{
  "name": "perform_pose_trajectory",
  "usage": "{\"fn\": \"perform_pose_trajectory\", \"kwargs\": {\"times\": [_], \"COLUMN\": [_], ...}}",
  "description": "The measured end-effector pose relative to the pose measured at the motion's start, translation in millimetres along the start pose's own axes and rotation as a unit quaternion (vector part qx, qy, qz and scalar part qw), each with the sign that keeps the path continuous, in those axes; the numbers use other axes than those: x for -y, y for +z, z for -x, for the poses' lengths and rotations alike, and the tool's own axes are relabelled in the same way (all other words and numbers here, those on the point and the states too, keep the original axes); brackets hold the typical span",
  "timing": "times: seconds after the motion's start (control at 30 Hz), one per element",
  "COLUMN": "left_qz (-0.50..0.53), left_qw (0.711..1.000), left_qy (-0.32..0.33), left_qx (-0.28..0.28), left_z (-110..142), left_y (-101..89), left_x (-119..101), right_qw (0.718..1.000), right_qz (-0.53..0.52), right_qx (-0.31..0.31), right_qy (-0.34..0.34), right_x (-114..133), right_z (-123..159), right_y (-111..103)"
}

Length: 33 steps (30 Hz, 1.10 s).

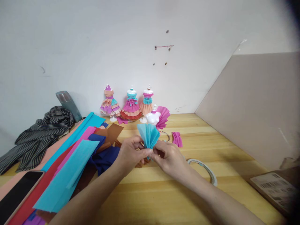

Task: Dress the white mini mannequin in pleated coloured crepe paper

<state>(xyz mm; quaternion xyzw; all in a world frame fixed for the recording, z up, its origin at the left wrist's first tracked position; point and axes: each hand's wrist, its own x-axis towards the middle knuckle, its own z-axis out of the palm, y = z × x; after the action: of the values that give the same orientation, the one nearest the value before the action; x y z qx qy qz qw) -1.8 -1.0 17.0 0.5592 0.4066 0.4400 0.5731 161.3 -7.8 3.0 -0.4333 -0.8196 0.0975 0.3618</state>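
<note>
A pale wall [93,40] fills the background, above a light wooden table [150,200] with striped grain. Down the table's left side lies an overlapping pile of crepe-like paper [67,175] in blue, red, pink, brown and navy. A black striped cloth [42,137] is bunched behind it, and a dark-screened phone [21,193] rests at the near left.

At the centre, the person's left hand [132,153] and right hand [170,157] meet, fingertips closed together, both pinching the gathered base of one turquoise pleated fan [148,134]. The fan is held up just above the table, its folds spreading upward.

Against the wall stand three small dress forms [131,107] in ruffled, colourful skirts. A pale tape ring [208,169] lies right of the hands.

The fan looks very light, soft and dry, likely easy to crush or tear and unlikely to slip. The tight base seems the best place to grip; the open pleats would probably lose their shape if squeezed.

Behind it are a bare white form [152,118], partly hidden, and, smallest, a gathered magenta piece [177,139].
</note>
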Motion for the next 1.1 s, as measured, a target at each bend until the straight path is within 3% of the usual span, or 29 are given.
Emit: {"fn": "perform_pose_trajectory", "kwargs": {"times": [0.17, 0.33, 0.5, 0.77, 1.1], "left_qz": [-0.047, 0.031, 0.103, 0.151, 0.133], "left_qw": [0.998, 0.998, 0.993, 0.988, 0.99], "left_qy": [0.044, 0.05, 0.051, 0.008, 0.014], "left_qx": [-0.019, -0.013, 0.038, 0.03, 0.033], "left_z": [0, -1, -7, -12, -12], "left_y": [3.1, 4.2, -1.9, -5.6, -4.0], "left_x": [0, -1, 10, 15, 18], "right_qw": [1.0, 0.998, 0.995, 0.994, 0.996], "right_qz": [-0.013, -0.013, -0.004, -0.02, -0.035], "right_qx": [-0.019, -0.057, -0.088, -0.098, -0.076], "right_qy": [-0.015, -0.031, -0.041, -0.038, -0.041], "right_x": [0, -3, -1, 1, 1], "right_z": [-1, -1, -2, -2, -4], "right_y": [-1, 0, 1, 6, 5]}}
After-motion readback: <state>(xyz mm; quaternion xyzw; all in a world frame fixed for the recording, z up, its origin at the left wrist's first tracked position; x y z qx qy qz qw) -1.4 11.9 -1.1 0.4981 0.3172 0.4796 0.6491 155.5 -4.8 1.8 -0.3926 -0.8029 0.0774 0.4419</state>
